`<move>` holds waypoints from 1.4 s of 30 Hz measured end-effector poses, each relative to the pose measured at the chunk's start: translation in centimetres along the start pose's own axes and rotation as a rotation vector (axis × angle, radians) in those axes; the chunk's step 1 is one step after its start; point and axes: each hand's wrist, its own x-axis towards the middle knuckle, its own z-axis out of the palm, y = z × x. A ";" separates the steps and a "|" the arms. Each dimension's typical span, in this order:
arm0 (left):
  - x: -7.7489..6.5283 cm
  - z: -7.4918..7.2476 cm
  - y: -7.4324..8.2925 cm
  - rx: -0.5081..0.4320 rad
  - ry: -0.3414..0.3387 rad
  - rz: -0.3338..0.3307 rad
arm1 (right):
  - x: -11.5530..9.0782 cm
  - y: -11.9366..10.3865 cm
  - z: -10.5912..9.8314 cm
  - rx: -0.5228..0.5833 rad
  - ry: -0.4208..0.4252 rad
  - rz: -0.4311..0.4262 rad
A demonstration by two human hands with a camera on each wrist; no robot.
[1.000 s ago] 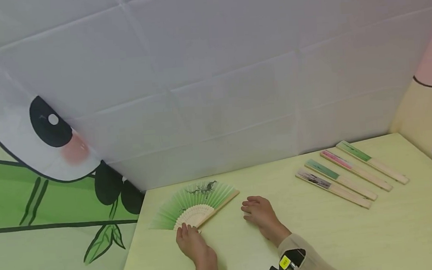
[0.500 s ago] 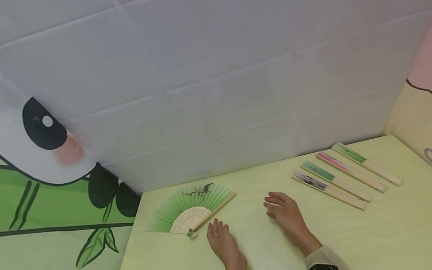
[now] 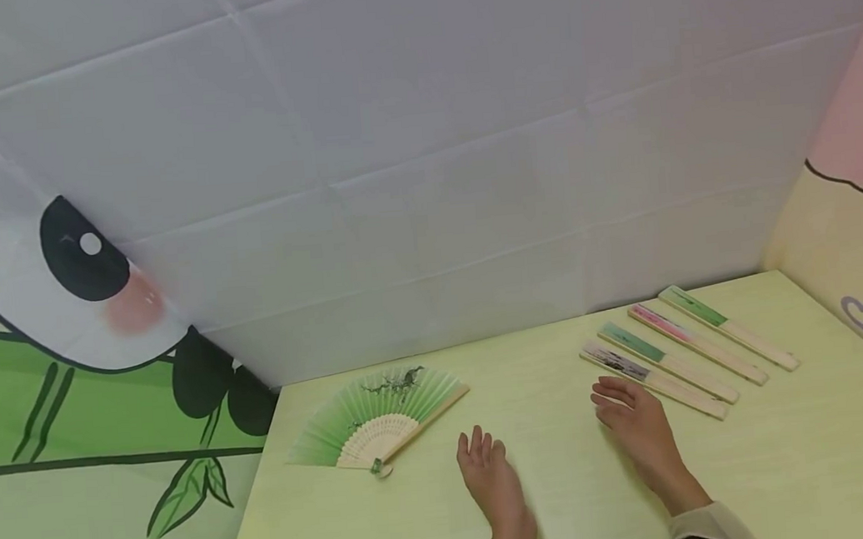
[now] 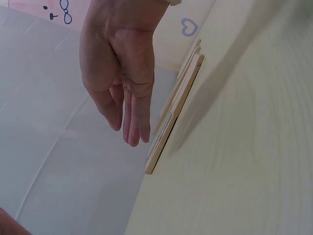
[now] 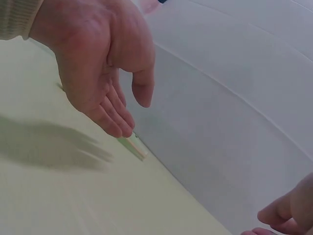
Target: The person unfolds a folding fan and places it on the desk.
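Note:
A spread green paper fan (image 3: 410, 396) with wooden ribs and a dark branch print lies on the left of the table. My left hand (image 3: 494, 482) hovers to its right, fingers loosely extended, holding nothing. Further right, my right hand (image 3: 642, 437) is above the table, relaxed and holding nothing. Its fingertips are near a row of folded fans: a grey-printed one (image 3: 680, 391), a teal one (image 3: 671, 361), a pink one (image 3: 700, 342) and a green one (image 3: 736, 329). In the left wrist view, folded fans (image 4: 177, 110) show beyond the hand; the right wrist view shows the spread fan (image 5: 133, 146) edge-on.
The pale yellow table (image 3: 329, 527) meets a creased white backdrop (image 3: 428, 220) at the rear. Painted panels stand on both sides, a green one (image 3: 74, 420) at left and a cream-and-pink one (image 3: 851, 248) at right.
My left hand has left the pivot end of the spread fan and moved right. My right hand has also moved right, nearer the folded fans. The view has shifted slightly.

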 end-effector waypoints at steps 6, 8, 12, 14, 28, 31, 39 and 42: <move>-1.2 1.5 -0.9 0.004 -0.070 -0.001 | 0.2 -0.1 -2.6 -0.107 0.087 -0.043; -1.5 1.9 -1.1 0.005 -0.092 -0.006 | 0.3 0.0 -3.4 -0.150 0.107 -0.054; -2.1 2.8 -1.4 0.002 -0.127 -0.015 | 0.7 0.3 -4.9 -0.267 0.126 -0.056; -2.3 3.3 -1.5 -0.009 -0.145 -0.017 | 1.1 0.6 -5.6 -0.335 0.143 -0.065; -3.7 6.6 -2.1 -0.006 -0.235 -0.025 | 2.5 2.9 -7.8 -0.742 0.125 -0.294; -3.7 6.8 -2.2 0.005 -0.265 -0.044 | 2.8 3.3 -7.9 -0.768 0.133 -0.329; -3.8 7.2 -3.1 0.035 -0.313 -0.114 | 3.2 3.4 -8.3 -0.811 0.147 -0.283; -4.0 7.2 -3.4 0.036 -0.335 -0.138 | 3.0 3.2 -8.1 -0.811 0.118 -0.236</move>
